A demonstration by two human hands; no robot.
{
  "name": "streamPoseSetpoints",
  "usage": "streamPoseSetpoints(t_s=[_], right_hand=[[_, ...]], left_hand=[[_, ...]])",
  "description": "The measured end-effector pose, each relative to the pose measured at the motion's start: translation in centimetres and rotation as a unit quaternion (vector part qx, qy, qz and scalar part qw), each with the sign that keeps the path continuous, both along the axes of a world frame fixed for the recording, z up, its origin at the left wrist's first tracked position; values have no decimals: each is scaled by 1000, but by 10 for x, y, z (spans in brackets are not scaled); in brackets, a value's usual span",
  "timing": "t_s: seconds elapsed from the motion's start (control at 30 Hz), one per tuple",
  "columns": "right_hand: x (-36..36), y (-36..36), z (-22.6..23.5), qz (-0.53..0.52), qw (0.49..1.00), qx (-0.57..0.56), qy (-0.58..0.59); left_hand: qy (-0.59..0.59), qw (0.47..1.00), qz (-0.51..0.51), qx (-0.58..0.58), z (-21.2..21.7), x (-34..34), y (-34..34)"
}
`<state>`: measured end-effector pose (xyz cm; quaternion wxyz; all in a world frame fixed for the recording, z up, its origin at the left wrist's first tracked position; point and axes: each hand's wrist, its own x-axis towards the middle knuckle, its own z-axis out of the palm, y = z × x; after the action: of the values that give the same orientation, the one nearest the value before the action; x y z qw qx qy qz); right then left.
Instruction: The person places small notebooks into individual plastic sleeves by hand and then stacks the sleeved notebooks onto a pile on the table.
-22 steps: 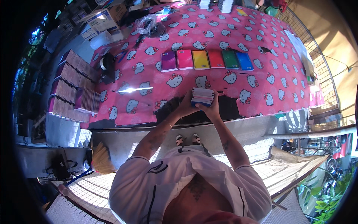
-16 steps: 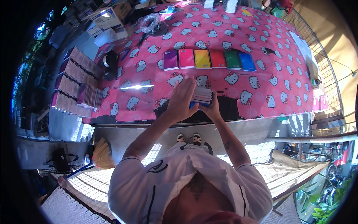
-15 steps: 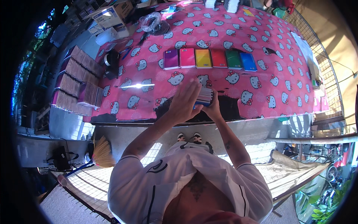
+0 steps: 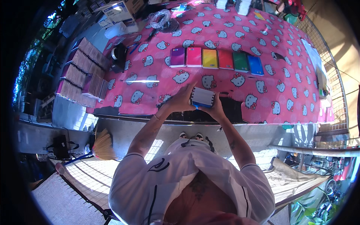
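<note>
Between my two hands, close to the table's near edge, is a small stack of spiral notebooks (image 4: 203,96), white page edges up and a blue cover toward me. My left hand (image 4: 182,99) grips the stack's left side, while my right hand (image 4: 216,107) is closed around its right side. Beyond them on the table a row of single notebooks lies flat: purple (image 4: 177,57), pink (image 4: 194,57), yellow (image 4: 210,59), red (image 4: 226,59), green (image 4: 240,62) and blue (image 4: 255,65).
Tall stacks of spiral notebooks (image 4: 83,63) stand at the table's left, beside a black tape dispenser (image 4: 119,57). Farther back are a clear plastic bag (image 4: 159,19) and a cardboard box (image 4: 119,14). The pink patterned cover (image 4: 142,88) has torn dark patches near the front edge.
My left hand, earlier laid flat with fingers stretched over the stack, now grips its left side. The stack has turned so more of its white page edges show.
</note>
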<state>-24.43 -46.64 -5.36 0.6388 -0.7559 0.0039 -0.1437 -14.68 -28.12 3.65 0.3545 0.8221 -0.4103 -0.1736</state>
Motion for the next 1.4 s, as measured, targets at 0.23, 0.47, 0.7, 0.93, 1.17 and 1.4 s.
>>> streamPoseSetpoints(t_s=[0.23,0.47,0.7,0.93,1.17,1.4], right_hand=[[4,3,-6,-3,1000,-3,24],[24,28,45,-11,993,-108,-38],[110,131,20,64,965,-248,-57],[207,192,0,95,882,-455,73],[216,186,-9,80,904,-415,61],[218,229,-3,48,944,150,291]], left_hand=[[-320,937,-114,83,24,-16,-31],[-220,974,17,49,31,4,26],[155,875,388,-245,-5,90,218],[300,858,359,-213,-35,179,268],[206,903,370,73,-79,219,272],[50,914,390,97,-60,201,270]])
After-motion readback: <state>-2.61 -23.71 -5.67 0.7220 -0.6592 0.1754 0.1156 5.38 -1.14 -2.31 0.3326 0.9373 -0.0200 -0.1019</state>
